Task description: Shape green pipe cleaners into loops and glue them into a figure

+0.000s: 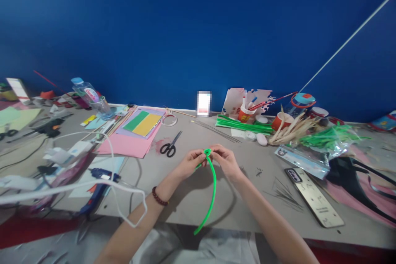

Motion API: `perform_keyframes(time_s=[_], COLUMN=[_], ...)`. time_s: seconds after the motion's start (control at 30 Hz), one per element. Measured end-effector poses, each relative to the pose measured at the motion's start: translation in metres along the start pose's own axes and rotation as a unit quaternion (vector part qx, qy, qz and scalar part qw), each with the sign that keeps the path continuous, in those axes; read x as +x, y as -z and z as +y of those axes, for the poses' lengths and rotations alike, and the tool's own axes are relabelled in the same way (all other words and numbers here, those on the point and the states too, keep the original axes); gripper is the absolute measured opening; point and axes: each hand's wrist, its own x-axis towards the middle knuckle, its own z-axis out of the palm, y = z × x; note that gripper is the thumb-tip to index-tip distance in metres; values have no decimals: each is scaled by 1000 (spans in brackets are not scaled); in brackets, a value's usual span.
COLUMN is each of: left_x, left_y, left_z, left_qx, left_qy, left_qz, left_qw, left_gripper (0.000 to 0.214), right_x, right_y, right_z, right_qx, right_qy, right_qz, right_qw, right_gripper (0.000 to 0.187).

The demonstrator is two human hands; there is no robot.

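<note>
A bright green pipe cleaner [214,185] is held up over the table between my two hands. Its upper end is bent into a small coil, while the long free end curves down past the table's front edge. My left hand [193,161] pinches the coil from the left, a beaded bracelet on its wrist. From the other side my right hand [225,160] grips the same coil with thumb and fingers. Black-handled scissors [168,148] lie partly spread to the left of my hands. A bundle of green pipe cleaners [241,123] rests farther back on the right.
On the left are pink paper [123,144], a blue glue gun [95,192], a water bottle [93,97] and a white cable [93,183] crossing near my left forearm. To the right lie a phone [314,198], dried husk strips [292,130] and a red cup [246,113] of pens.
</note>
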Motion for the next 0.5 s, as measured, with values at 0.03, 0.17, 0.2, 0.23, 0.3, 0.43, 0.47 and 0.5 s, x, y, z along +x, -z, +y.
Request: perform_keyframes(time_s=[0.03, 0.17, 0.2, 0.23, 0.3, 0.43, 0.47, 0.5], left_x=[0, 0, 0, 0, 0, 1, 1, 1], left_y=[0, 0, 0, 0, -1, 0, 0, 1], left_z=[0, 3, 5, 6, 7, 2, -1, -3], left_qx=[7, 100, 138, 178, 253, 350, 365, 376], left_qy=[-8, -82, -107, -133, -188, -280, -296, -310], left_qz=[10, 55, 60, 63, 68, 96, 103, 111], left_qw=[1000, 990, 983, 973, 947, 889, 877, 866], left_gripper=[35, 29, 27, 25, 23, 17, 15, 14], right_x=[1, 3, 3, 2, 1, -3, -4, -5], right_y=[1, 6, 6, 7, 6, -1, -3, -4], right_z=[1, 0, -1, -2, -5, -9, -10, -11], right_qx=[4, -27, -54, -87, -157, -256, -273, -288], right_qy=[-5, 25, 41, 60, 105, 193, 207, 218], right_qz=[13, 74, 74, 70, 67, 93, 99, 103], right_qw=[1000, 997, 995, 992, 980, 943, 934, 927], right_gripper=[19, 18, 17, 16, 11, 4, 5, 7])
